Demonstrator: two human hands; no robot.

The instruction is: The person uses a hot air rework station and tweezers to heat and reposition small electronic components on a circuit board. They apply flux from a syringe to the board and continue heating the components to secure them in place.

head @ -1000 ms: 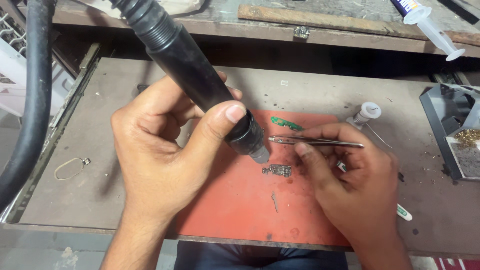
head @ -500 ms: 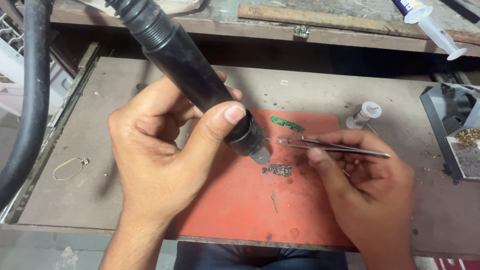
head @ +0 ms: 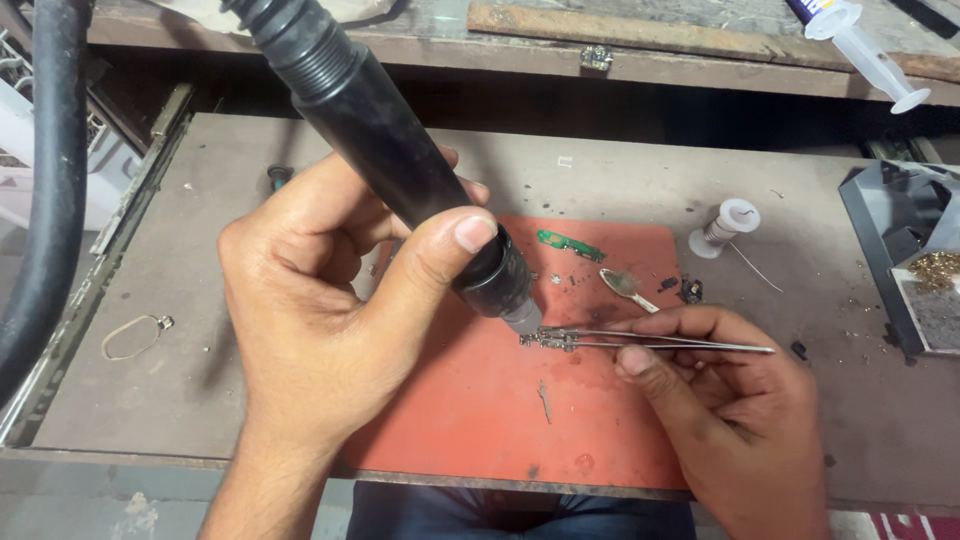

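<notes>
Small part (head: 548, 341): lying on the red mat (head: 470, 420), near its middle, touching the tweezer tips, just under the nozzle.
Head view, left hand (head: 330, 330): wrapping around the black hot-air handpiece (head: 390, 170), thumb pressing on the barrel near the collar; closed firmly on the tool.
Nozzle (head: 520, 316): pointing down at the part, hanging just above it; contact not resolvable.
Right hand (head: 730, 400): pinching metal tweezers (head: 660, 343), fingers narrow, tips resting at the part.
Progress (judgement): heating under way, part pinned in place; nothing lifted off yet, separation or seating appearing unfinished.
Mat, other items: green strip board (head: 570, 243) lying near the far edge; small metal spoon-like piece (head: 625, 286) beside it; dark debris scattered.
Bench (head: 250, 200): solder spool (head: 725, 226) standing beyond the mat's right corner; rubber band (head: 130, 335) lying at left; syringe (head: 860, 50) resting on the far shelf.
Hose (head: 50, 200): hanging down at far left.
</notes>
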